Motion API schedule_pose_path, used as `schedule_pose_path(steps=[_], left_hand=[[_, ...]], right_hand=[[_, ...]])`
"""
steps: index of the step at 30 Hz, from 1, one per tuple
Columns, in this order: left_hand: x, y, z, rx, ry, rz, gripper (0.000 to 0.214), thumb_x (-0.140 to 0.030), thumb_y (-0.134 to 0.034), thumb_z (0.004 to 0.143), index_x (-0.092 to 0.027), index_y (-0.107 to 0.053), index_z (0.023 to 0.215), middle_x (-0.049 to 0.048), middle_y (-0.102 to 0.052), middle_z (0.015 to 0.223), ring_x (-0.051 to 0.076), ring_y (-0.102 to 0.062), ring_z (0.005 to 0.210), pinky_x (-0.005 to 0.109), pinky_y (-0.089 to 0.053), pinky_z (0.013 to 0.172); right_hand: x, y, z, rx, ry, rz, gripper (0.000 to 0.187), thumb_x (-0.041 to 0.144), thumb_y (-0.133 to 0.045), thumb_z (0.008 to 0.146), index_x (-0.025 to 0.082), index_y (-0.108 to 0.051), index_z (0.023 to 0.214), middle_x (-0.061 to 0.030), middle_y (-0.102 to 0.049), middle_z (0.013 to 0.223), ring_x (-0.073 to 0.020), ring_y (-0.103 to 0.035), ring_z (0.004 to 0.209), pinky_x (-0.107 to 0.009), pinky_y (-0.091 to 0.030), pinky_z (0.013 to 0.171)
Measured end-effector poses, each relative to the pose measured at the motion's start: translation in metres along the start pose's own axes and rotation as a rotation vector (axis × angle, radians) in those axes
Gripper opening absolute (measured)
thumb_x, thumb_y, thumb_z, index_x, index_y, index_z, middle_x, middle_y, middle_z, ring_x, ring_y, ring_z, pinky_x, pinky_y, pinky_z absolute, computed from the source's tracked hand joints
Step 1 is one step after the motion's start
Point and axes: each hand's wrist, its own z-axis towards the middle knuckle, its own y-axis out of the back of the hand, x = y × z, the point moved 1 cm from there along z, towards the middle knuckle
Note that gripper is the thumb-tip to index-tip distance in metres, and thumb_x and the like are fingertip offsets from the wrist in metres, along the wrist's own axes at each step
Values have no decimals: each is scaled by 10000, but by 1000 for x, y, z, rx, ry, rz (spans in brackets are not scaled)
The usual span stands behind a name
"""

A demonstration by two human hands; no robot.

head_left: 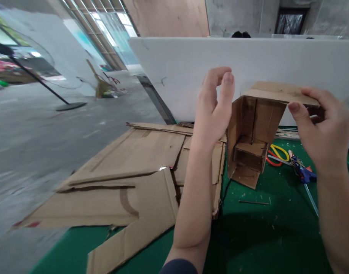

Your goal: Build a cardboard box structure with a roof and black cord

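A small brown cardboard structure (pixel 256 129) with a shelf-like step inside stands above the green table (pixel 248 236), its front side open. My right hand (pixel 325 125) grips the right end of its top flap between thumb and fingers. To the left of the structure, my left hand (pixel 216 102) is raised, apart from the flap. Its thumb and forefinger are pinched together, and anything between them is too small to make out. Flat cardboard pieces (pixel 151 152) lie stacked under and beside my left forearm.
A blue glue gun (pixel 304 171) and scissors with a yellow and red handle (pixel 280 154) lie right of the structure. A thin stick (pixel 253 202) rests in front. Behind stands a white panel (pixel 186 76). A broom (pixel 98 82) and a black stand (pixel 70 106) are on the floor.
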Motion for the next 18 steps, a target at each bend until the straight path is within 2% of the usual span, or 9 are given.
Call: schedule_pose_path(steps=[3, 5, 9, 13, 15, 18], left_hand=[[12, 5, 3, 78, 157, -153, 519, -703, -356, 892, -307, -656, 1042, 20, -639, 1203, 241, -569, 1184, 402, -477, 985], [22, 4, 5, 154, 232, -314, 542, -699, -358, 895, -297, -656, 1101, 22, -608, 1272, 259, -531, 1260, 417, -464, 1023], [44, -4, 5, 302, 191, -621, 501, -654, -523, 852, -270, -654, 1145, 13, -577, 1341, 249, -403, 1400, 370, -307, 1199], [54, -14, -1, 350, 193, -732, 476, -616, -419, 904, -301, -598, 1213, -27, -518, 1429, 266, -307, 1464, 397, -281, 1210], [53, -18, -4, 352, 233, -767, 536, -660, -434, 871, -282, -588, 1219, 2, -528, 1423, 300, -358, 1434, 414, -326, 1182], [53, -25, -7, 393, 281, -844, 675, -748, -552, 741, -245, -601, 1189, 71, -619, 1289, 329, -538, 1278, 448, -433, 1094]], right_hand=[[-2, -7, -1, -47, -1, 6, 425, 570, -624, 826, 225, -696, 1062, -2, -683, 734, -149, -625, 604, -301, -486, 603], [-3, -13, -3, -73, 9, 16, 432, 595, -628, 812, 231, -703, 1031, -14, -685, 726, -156, -620, 602, -304, -485, 597], [-7, -28, -7, -40, 17, 30, 438, 624, -609, 815, 250, -699, 1025, -35, -699, 755, -174, -626, 622, -326, -486, 620], [-12, -36, -8, 7, 14, 55, 440, 634, -578, 833, 274, -679, 1065, -39, -704, 783, -190, -643, 668, -341, -484, 636], [-13, -37, -8, 16, 8, 75, 434, 634, -579, 832, 280, -676, 1065, -37, -709, 796, -186, -643, 665, -339, -487, 627], [-13, -37, -6, 24, -5, 110, 413, 624, -605, 818, 279, -684, 1032, -32, -717, 806, -172, -638, 642, -321, -489, 591]])
